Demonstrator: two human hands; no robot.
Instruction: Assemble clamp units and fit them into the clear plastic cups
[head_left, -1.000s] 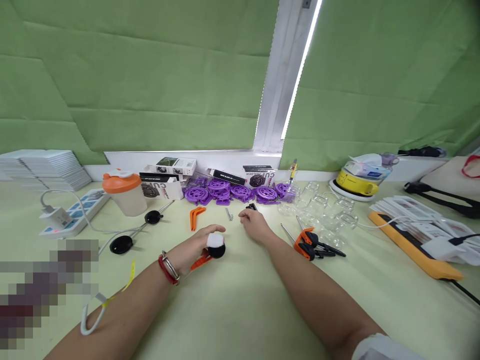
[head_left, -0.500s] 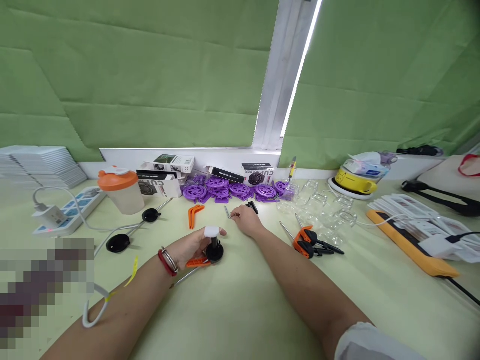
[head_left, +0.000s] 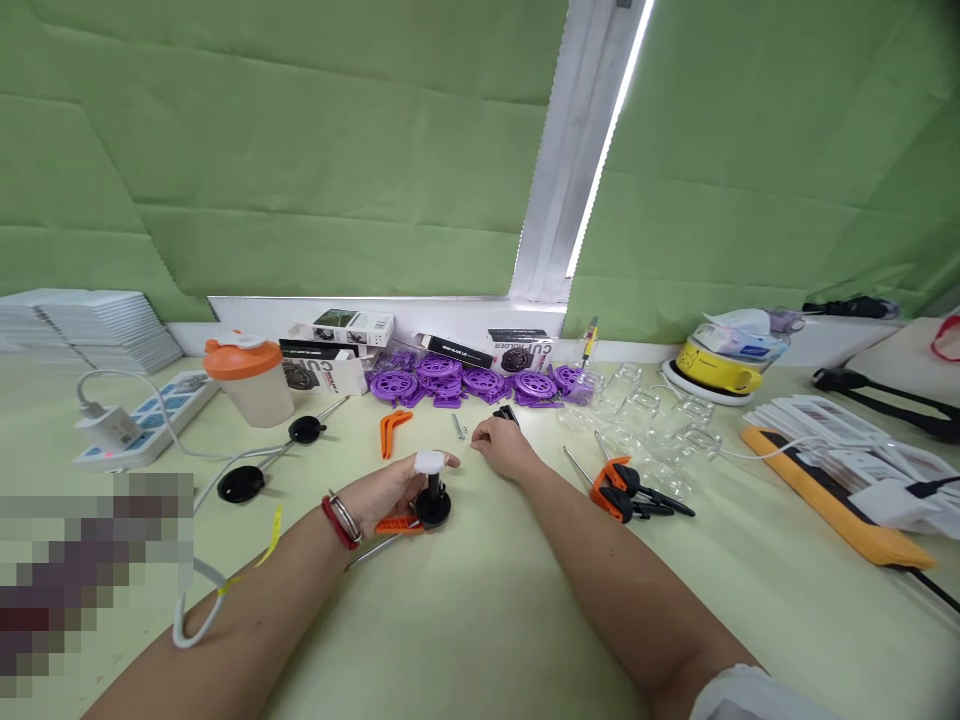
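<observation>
My left hand (head_left: 386,490) is closed round a black stemmed piece with a round base (head_left: 434,507) and a whitish tip. An orange lever (head_left: 400,525) and a thin metal rod (head_left: 375,550) stick out below that hand. My right hand (head_left: 504,447) rests on the table with its fingertips pinched together; what they hold, if anything, is too small to name. Just left of it lie a metal pin (head_left: 457,426) and a tiny screw-like bit. Behind its knuckles a small black part (head_left: 508,412) shows. Two loose orange levers (head_left: 390,432) lie further left.
Purple wheel-shaped parts (head_left: 439,375) line the back before printed boxes (head_left: 330,372). Orange-and-black clamps (head_left: 619,490) and clear glass cups (head_left: 641,405) are at right. An orange-lidded shaker (head_left: 246,380), a power strip (head_left: 161,415) and black round mirrors (head_left: 241,484) are at left.
My right hand has drawn a little to the right, away from the metal pin, its fingertips still together. My left hand keeps its hold on the black piece.
</observation>
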